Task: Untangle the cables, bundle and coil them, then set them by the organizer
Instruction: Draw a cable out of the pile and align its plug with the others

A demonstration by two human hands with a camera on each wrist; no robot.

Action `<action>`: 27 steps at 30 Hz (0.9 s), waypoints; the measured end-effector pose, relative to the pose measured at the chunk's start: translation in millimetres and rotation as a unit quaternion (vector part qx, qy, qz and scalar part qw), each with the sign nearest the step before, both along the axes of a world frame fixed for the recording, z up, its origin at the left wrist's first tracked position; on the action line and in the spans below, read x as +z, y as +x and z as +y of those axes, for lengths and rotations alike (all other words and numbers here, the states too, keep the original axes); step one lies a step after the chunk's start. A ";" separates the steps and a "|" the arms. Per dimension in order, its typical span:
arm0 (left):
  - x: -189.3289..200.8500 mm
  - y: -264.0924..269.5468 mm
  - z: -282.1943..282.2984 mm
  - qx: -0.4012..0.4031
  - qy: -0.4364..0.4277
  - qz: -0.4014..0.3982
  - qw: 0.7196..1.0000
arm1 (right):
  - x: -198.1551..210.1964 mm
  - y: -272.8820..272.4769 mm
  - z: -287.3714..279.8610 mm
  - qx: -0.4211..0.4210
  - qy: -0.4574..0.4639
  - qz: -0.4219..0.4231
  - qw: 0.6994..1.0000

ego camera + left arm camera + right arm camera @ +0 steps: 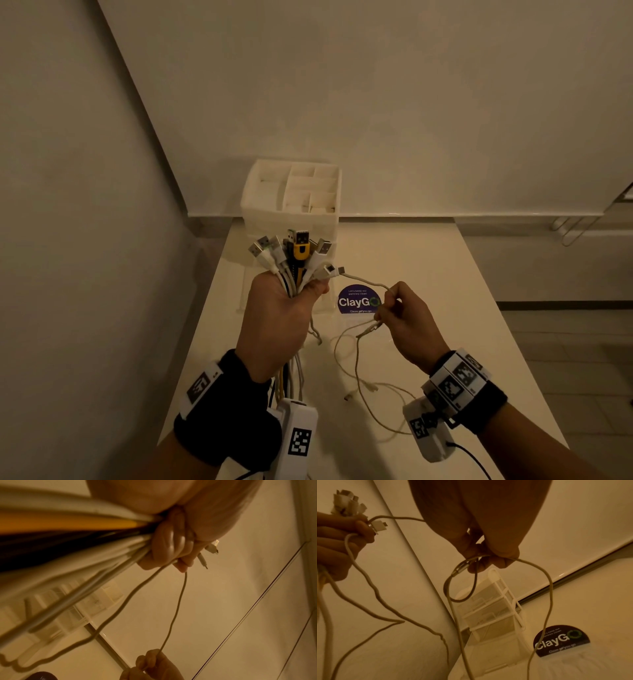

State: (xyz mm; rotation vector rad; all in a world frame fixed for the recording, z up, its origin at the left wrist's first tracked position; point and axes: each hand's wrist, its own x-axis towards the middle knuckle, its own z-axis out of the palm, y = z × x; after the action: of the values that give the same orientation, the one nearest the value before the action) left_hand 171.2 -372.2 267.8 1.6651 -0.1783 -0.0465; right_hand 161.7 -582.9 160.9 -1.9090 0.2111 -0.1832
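The white compartmented plastic organizer (291, 195) stands at twelve o'clock on the pale surface (428, 291). The left hand (277, 318) clenches the bunched white, black and yellow cables (294, 260), plugs up — likely to align ends. At three o'clock, the right hand (407, 322) pinches one thin beige cable (363, 279), apparently freeing it. Bare walls meet behind.

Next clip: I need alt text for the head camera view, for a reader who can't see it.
The left hand grips a bundle of cables, plugs fanned upward, while the right hand pinches one thin white cable running from that bundle. Loose cable loops trail onto the white table, with a white organizer at its far end near a purple ClayGo sticker.
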 end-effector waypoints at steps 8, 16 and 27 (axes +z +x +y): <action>-1.4 -0.1 0.4 -0.009 0.005 0.010 1.000 | 5.4 -4.1 2.4 0.010 0.023 0.038 0.999; -5.2 -0.5 3.8 0.001 -0.011 0.018 1.000 | 11.3 -7.8 4.1 0.020 0.137 0.031 0.990; 5.1 -11.4 11.1 -0.001 0.001 -0.008 1.000 | 26.4 7.9 -10.8 -0.016 -0.016 -0.053 0.998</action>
State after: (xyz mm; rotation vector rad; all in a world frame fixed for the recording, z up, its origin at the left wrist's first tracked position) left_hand 159.9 -361.1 272.9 1.6676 -0.1925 -0.0355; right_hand 169.6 -593.7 187.3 -1.9222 0.1673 -0.3099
